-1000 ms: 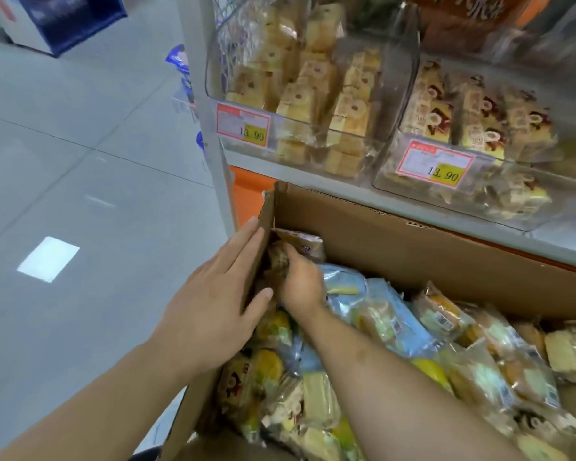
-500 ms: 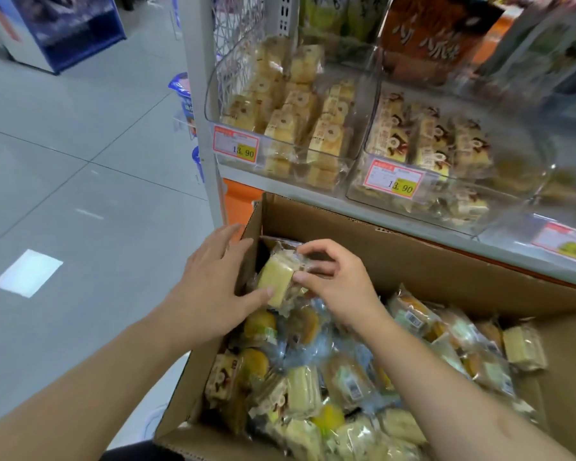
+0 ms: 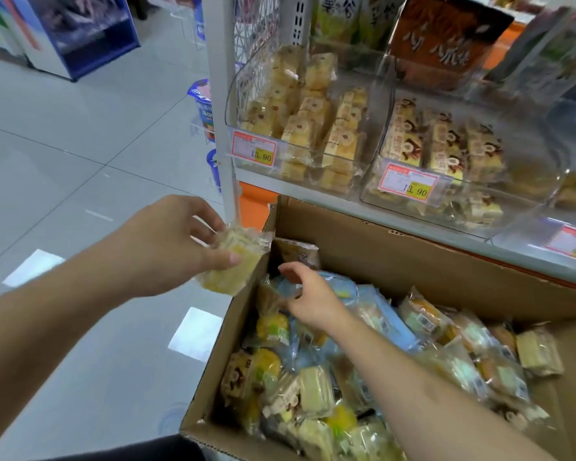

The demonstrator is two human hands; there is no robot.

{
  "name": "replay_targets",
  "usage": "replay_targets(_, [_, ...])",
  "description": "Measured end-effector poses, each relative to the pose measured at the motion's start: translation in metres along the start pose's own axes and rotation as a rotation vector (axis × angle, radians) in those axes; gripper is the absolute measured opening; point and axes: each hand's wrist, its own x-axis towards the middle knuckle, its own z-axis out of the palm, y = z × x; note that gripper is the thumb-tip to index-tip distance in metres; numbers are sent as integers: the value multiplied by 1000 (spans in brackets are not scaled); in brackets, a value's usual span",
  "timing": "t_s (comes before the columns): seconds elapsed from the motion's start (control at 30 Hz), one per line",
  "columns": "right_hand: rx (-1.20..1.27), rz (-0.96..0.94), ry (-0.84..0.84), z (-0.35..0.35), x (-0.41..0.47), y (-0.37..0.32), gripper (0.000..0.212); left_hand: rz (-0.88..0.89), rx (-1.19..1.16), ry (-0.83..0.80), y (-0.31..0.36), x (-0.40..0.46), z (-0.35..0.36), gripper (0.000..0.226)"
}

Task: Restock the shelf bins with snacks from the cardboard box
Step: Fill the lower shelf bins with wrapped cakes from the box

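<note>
Left hand (image 3: 167, 251) pinches one yellow cake packet (image 3: 236, 261) at the cardboard box (image 3: 396, 257) far-left corner; right hand (image 3: 313, 301), fingers spread, empty, reaches inside; two clear bins (image 3: 376, 128) above.

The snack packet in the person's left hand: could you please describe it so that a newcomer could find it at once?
Start at the open cardboard box under the shelf and go to its far left corner. Just outside that corner, above the floor, the left hand holds a clear-wrapped pale yellow cake. It is the only packet lifted clear of the box; the right hand reaches among the others.

Left hand (image 3: 167, 247) grips a wrapped yellow cake (image 3: 235, 262) beside the cardboard box (image 3: 396, 261); right hand (image 3: 313, 301) reaches inside
</note>
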Motion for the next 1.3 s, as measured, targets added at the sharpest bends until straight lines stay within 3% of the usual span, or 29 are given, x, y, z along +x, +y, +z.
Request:
replay_targets(0.17, [-255,-37,-17,35,39,16,56,-44,-40,-14,5,19,-5,46])
replay_targets(0.27, [-527,20,-45,55,47,22,71,-21,-27,-12,14,24,-8,47])
replay_targets(0.33, [-541,51,-8,58,45,23,69,-4,-19,-1,20,25,-9,48])
replay_targets(0.43, [-319,45,40,42,30,17,66,27,-39,14,29,25,-8,49])
replay_targets(0.57, [12,71,84,-16,-13,-13,80,73,35,25,45,15,-4,44])
replay_targets(0.73, [166,-45,239,-107,-91,-65,65,165,-21,97,72,-6,9,26])
replay_targets(0.9, [164,-156,426,-156,-168,-107,66,127,-267,19,105,-37,32,66])
replay_targets(1.07, [394,-187,473,-161,-208,-105,51,151,-445,-110,131,-65,63,76])
replay_targets(1.2, [732,-138,504,-171,-218,-101,28,155,-686,-296,144,-75,64,48])
replay_targets(1.3, [911,-138,571,-176,-217,-95,25,250,-652,-259,151,-80,69,39])
